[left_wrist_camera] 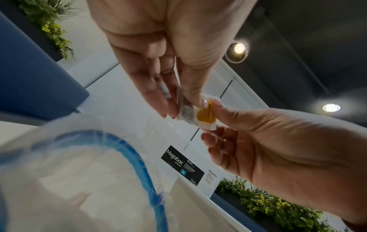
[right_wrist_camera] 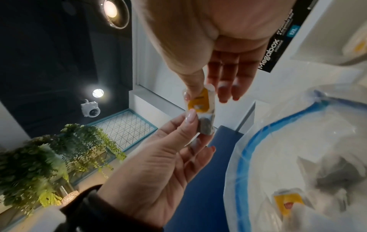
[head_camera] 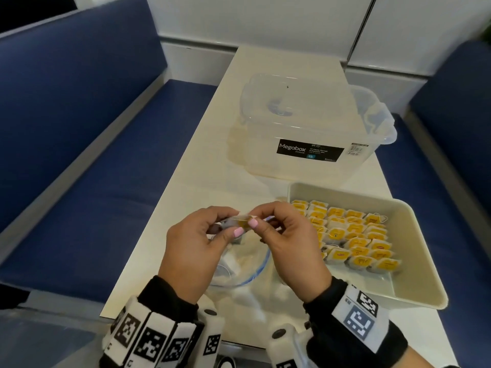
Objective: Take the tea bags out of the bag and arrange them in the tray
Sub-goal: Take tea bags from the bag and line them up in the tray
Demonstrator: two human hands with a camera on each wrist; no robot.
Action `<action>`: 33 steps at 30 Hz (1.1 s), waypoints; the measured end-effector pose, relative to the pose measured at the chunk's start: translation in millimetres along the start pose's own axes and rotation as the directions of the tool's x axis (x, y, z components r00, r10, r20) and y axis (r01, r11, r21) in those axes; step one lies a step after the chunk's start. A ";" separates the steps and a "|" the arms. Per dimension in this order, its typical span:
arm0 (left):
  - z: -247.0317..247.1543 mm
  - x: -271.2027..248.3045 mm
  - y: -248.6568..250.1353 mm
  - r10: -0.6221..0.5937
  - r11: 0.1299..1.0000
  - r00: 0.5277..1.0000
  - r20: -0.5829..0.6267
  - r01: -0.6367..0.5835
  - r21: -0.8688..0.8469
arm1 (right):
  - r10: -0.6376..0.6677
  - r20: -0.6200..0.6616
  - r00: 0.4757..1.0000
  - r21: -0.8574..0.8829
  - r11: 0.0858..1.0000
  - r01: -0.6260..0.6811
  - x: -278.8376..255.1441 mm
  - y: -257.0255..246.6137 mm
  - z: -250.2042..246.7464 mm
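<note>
Both hands hold one tea bag (head_camera: 243, 221) above the table's near middle; it is a white sachet with a yellow tag (left_wrist_camera: 205, 116). My left hand (head_camera: 232, 227) pinches its grey end (right_wrist_camera: 206, 127) between thumb and fingers. My right hand (head_camera: 255, 220) pinches the yellow-tag end (right_wrist_camera: 199, 103). Just below the hands lies the clear zip bag (head_camera: 239, 266) with a blue seal (left_wrist_camera: 137, 158), its mouth open, and another tea bag (right_wrist_camera: 288, 202) shows inside. The cream tray (head_camera: 419, 235) at the right holds several tea bags (head_camera: 353, 235) in rows.
A clear Megabox storage box (head_camera: 305, 128) stands on the white table (head_camera: 207, 166) beyond the hands, with its lid (head_camera: 372, 112) behind it. Blue bench seats (head_camera: 93, 168) flank the table on both sides. The tray's near part (head_camera: 382, 282) is bare.
</note>
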State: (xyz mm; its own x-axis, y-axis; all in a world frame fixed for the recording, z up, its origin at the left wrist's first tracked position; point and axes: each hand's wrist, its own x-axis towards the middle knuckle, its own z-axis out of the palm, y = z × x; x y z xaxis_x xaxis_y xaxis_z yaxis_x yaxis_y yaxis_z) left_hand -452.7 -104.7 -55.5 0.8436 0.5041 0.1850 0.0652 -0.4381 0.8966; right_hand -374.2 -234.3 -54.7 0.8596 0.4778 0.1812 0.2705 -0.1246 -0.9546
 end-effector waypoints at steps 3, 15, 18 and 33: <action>2.1 -0.2 2.1 -0.021 0.997 0.999 -0.031 0.019 -0.075 | -0.023 0.008 1.000 -0.034 0.999 0.023 3.6 -4.2 -7.1; 15.9 1.6 3.9 -0.052 0.960 0.999 -0.002 0.050 -0.277 | 0.051 0.055 0.997 0.078 0.995 -0.056 5.1 -6.0 -23.0; 19.8 2.1 6.1 -0.070 0.926 0.997 0.036 0.078 -0.370 | 0.104 0.162 0.981 0.135 0.983 -0.126 4.5 -6.4 -23.3; 17.8 7.8 -2.0 0.065 0.968 0.996 0.066 -0.047 -0.245 | 0.349 0.265 0.899 0.424 0.795 -0.434 7.5 -6.3 -26.1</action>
State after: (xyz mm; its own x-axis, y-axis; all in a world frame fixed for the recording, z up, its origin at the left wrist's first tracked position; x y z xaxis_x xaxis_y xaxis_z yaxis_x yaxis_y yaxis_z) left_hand -436.7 -113.2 -63.1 0.8794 0.4242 0.2161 -0.1072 -0.2659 0.9580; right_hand -358.1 -252.7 -41.1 0.7524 0.6161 -0.2329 -0.3415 0.0626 -0.9378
